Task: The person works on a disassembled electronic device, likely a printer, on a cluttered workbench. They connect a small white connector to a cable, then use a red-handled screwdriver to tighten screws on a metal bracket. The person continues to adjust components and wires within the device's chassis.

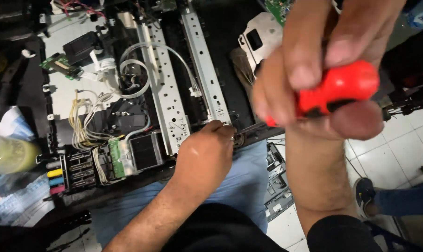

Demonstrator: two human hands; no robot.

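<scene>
- Right hand (314, 70) clenched on red screwdriver handle (342, 88), held close to the camera; thin shaft (248, 127) slanting down to the printer's (127, 93) front edge.
- Left hand (204, 151) there, fingers (220, 128) pinched by the tip; held item hidden.
- Handle probably light, stiff, grippy; best taken around the bulb.
- Open chassis likely fragile: loose cables (85, 126), green board (116, 156).
- Coloured ink tabs (55, 176) at lower left.

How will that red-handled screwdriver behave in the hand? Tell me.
The screwdriver probably stays stiff: its thin metal shaft looks straight. The smooth rounded red handle might slip or roll if released, though the right hand wraps it closely.
</scene>
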